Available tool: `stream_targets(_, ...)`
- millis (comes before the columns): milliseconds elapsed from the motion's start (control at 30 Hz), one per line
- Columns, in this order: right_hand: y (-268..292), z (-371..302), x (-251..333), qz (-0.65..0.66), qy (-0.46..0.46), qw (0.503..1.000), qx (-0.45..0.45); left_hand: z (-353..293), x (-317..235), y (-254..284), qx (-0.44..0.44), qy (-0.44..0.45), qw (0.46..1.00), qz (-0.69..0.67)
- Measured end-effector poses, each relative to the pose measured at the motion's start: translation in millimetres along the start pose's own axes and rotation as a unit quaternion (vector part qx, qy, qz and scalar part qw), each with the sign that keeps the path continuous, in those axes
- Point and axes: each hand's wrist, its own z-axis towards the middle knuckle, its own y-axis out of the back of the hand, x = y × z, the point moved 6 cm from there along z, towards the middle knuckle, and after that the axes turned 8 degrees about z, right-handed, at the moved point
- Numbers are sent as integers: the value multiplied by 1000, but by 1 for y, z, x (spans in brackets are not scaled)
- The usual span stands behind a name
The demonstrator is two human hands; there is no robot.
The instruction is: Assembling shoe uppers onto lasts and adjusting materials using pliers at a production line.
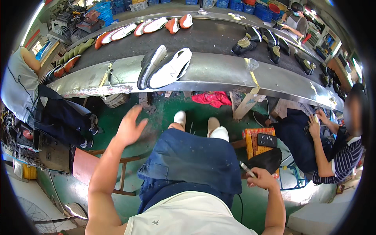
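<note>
Silver and black on the slim tool (248,170), white and black on the two near shoes (166,74), and orange and white on the far row of shoes (156,25). Dark blue on the lap cloth (192,160), cream on the shirt (186,211), bright red on the rag (211,99), green on the floor (161,103). Dark and white stripes on the co-worker's top (346,161).

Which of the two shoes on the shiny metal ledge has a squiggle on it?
The shoe on the right: its white surface bears a dark squiggle; none shows on the left shoe.
</note>
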Motion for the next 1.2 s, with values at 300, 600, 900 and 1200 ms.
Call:
stream_targets(300, -26, 63, 55, 150, 87, 978, -119, 196, -70, 4, 50, 128, 977, 166)
stream_targets(600, -42, 95, 75, 185, 127, 961, -160, 209, -15, -25, 125, 212, 967, 70)
stream_targets(900, -42, 121, 90, 293, 240, 902, -210, -40, -106, -86, 169, 43, 926, -335)
stream_targets(1200, -50, 138, 57, 46, 140, 966, -214, -16, -193, -175, 236, -102, 964, -66)
